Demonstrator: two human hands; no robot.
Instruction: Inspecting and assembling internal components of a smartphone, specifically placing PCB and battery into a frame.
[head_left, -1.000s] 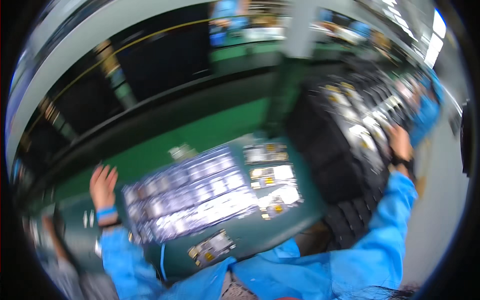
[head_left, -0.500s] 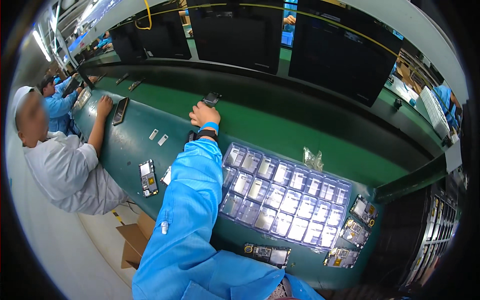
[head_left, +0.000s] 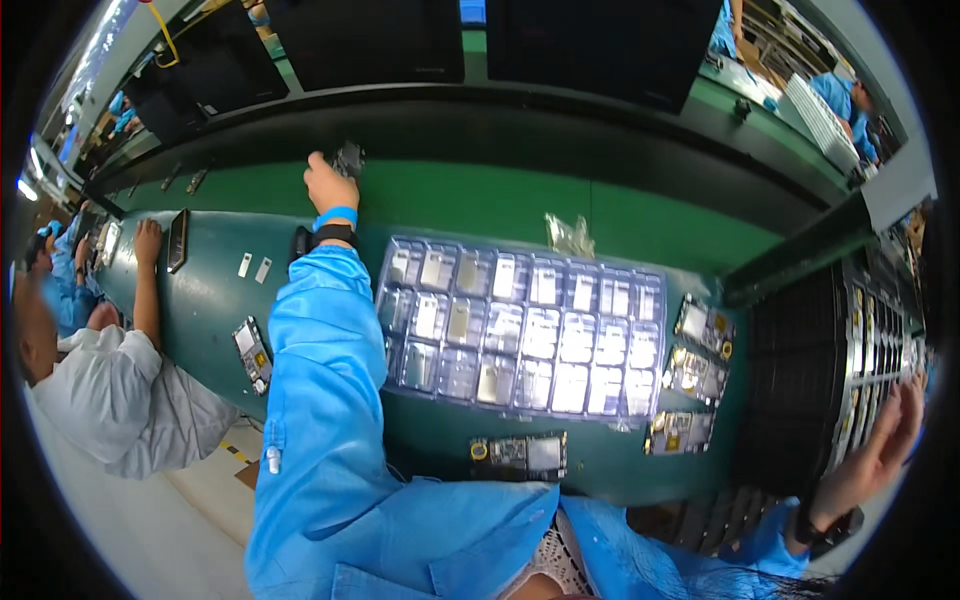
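Observation:
My left hand (head_left: 330,187) is stretched out over the green strip at the back of the bench. Its fingers are closed on a dark circuit board (head_left: 348,160), whose far part sticks out past them. At the far right my right hand (head_left: 878,452) is raised with its fingers extended, holding nothing. It is beside a stack of black trays (head_left: 800,400) with boards in their slots. Between my arms lies a clear plastic compartment tray (head_left: 525,412) filled with small pale metal plates. One circuit board (head_left: 520,455) rests in front of it.
Several boards (head_left: 697,376) lie right of the clear tray. Another board (head_left: 251,355) and two small white plates (head_left: 263,270) are left of my arm. A crumpled plastic bag (head_left: 570,236) lies behind the tray. A co-worker's hand (head_left: 148,242) rests near a phone-like device (head_left: 178,240).
My view has turned to the right, so the bench appears shifted left. My right hand has come into view by the black trays. The left hand is still at the board on the green strip.

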